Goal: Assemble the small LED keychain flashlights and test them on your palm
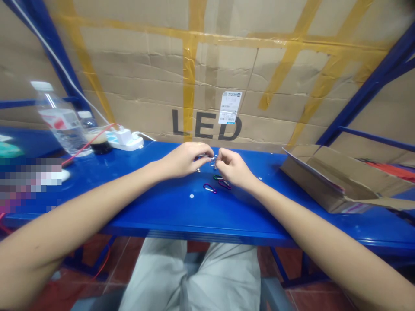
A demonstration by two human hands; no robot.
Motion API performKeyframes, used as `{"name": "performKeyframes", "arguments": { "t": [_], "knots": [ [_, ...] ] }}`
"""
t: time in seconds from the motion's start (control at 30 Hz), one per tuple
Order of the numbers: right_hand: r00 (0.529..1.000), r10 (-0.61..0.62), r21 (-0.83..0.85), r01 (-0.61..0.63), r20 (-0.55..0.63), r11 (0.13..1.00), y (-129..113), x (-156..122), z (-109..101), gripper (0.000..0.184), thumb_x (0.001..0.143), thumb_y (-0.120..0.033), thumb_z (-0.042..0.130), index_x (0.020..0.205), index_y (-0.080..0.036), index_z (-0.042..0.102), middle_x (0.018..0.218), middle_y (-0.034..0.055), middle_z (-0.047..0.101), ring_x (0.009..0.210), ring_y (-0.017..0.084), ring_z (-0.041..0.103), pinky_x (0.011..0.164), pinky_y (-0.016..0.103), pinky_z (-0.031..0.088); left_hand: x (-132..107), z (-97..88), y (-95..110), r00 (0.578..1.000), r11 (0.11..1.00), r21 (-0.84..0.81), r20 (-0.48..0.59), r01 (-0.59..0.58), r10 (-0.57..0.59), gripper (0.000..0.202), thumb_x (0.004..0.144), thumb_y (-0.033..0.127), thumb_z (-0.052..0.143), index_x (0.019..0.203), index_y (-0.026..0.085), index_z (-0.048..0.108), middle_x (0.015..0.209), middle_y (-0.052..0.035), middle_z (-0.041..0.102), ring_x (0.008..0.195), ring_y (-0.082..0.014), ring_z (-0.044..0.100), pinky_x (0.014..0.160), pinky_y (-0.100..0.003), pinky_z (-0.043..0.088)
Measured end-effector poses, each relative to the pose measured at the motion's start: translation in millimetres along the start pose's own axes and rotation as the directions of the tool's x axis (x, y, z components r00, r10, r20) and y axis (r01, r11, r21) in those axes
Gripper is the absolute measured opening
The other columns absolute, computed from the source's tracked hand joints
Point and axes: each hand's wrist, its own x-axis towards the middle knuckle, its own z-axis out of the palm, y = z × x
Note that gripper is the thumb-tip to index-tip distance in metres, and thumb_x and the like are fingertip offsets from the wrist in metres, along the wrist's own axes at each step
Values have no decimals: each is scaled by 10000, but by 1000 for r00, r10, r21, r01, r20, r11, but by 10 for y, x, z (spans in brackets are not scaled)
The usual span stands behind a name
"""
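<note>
Both my hands meet over the middle of the blue shelf [181, 216]. My left hand [188, 158] pinches a small silver metal piece [212, 160], perhaps a key ring. My right hand [234, 167] pinches the same piece from the other side, fingers closed. Just below the hands lie small carabiner clips: a purple one [209, 188], a green one [216, 177] and a pink one [225, 184] partly under my right hand.
An open cardboard box [327, 177] lies at the right. A clear water bottle [61, 121], a dark cup [100, 142] and a white power strip [126, 139] stand at the back left. A cardboard wall marked LED [207, 125] closes the back.
</note>
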Motion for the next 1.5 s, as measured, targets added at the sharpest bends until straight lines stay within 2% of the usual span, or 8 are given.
{"name": "performKeyframes", "arguments": {
  "t": [0.33, 0.63, 0.77, 0.9, 1.03, 1.13, 1.3, 1.5],
  "knots": [
    [993, -114, -289, 119, 36, 950, -38, -27, -23, 151, 816, -187, 491, 709, -227, 393, 601, -52, 392, 579, 125, 343, 574, 275, 265, 1, -9, 2, 998, 998, 8, -41, -55, 55, 187, 970, 265, 564, 998, 175, 725, 975, -85, 747, 897, -179, 690, 850, -295, 517],
    [991, -128, -330, 133, 37, 935, -46, -31, -50, 165, 840, -171, 498, 717, -230, 404, 585, -48, 426, 555, 127, 368, 570, 279, 275, 3, -7, -42, 997, 995, 59, 22, -75, 74, 191, 959, 267, 578, 998, 176, 742, 957, -85, 748, 880, -188, 689, 835, -295, 512],
    [993, -115, -254, 114, 8, 961, -28, -23, -69, 152, 846, -172, 526, 725, -223, 449, 592, -42, 477, 559, 126, 415, 563, 270, 315, 6, -25, -76, 999, 996, 73, 16, -48, 46, 180, 944, 272, 595, 978, 185, 749, 944, -83, 746, 883, -192, 685, 831, -301, 504],
    [998, 62, 46, -63, 27, 997, -30, -3, -85, 128, 897, -276, 547, 794, -230, 486, 580, -44, 533, 472, 122, 469, 475, 254, 363, 11, -42, -104, 999, 998, -32, -8, 49, -50, 164, 921, 293, 634, 959, 182, 749, 954, -66, 763, 884, -185, 693, 844, -302, 511],
    [967, 223, 290, -249, 120, 924, -44, 27, -122, 156, 884, -332, 591, 840, -224, 489, 620, -18, 608, 461, 156, 589, 437, 279, 469, 8, -24, -160, 974, 956, -196, -26, 216, -226, 200, 875, 325, 689, 990, 168, 736, 965, -58, 768, 891, -186, 700, 827, -305, 531],
    [941, 275, 372, -332, 197, 867, -31, 47, -143, 172, 871, -347, 621, 876, -209, 519, 648, 8, 644, 519, 188, 655, 466, 306, 532, 7, -2, -192, 966, 933, -264, -25, 243, -259, 245, 847, 312, 711, 1041, 163, 712, 1018, -68, 759, 939, -193, 699, 856, -325, 542],
    [925, 287, 381, -367, 250, 849, 3, 49, -137, 227, 871, -396, 651, 921, -202, 544, 678, 22, 666, 561, 194, 679, 477, 302, 550, 7, 19, -156, 980, 946, -273, -42, 176, -194, 204, 871, 255, 650, 1054, 166, 672, 1057, -74, 738, 983, -205, 696, 887, -349, 546],
    [958, 198, 267, -250, 207, 931, -43, 39, -141, 219, 885, -396, 637, 912, -179, 623, 745, 47, 688, 689, 190, 673, 650, 331, 544, 3, 53, -63, 992, 945, -310, -47, 99, -119, 216, 857, 194, 651, 1070, 168, 623, 1046, -63, 715, 949, -187, 697, 868, -334, 555]
  ]
}}
